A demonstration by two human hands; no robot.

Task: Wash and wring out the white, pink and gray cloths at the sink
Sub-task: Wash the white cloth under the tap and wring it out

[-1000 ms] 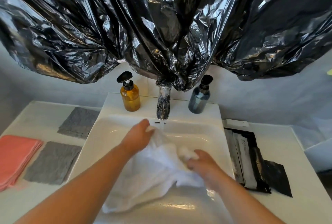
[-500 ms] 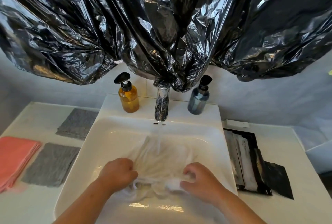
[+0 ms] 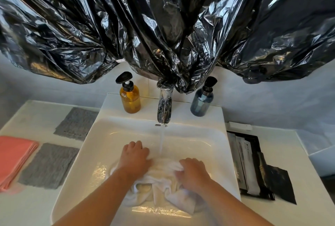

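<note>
The white cloth lies bunched and wet at the bottom of the white sink. My left hand grips its left part with curled fingers. My right hand grips its right part. Water runs from the chrome tap and lands between my hands. On the counter to the left lie a folded pink cloth and two gray cloths, one near and one farther back.
An amber pump bottle and a blue-gray pump bottle stand on either side of the tap. Black and white packets lie on the counter at the right. Crumpled black plastic sheeting hangs above the sink.
The white cloth went from held up under the tap to pressed down in the basin. Both hands have drawn closer together, bunching the wet cloth. Water is running.
</note>
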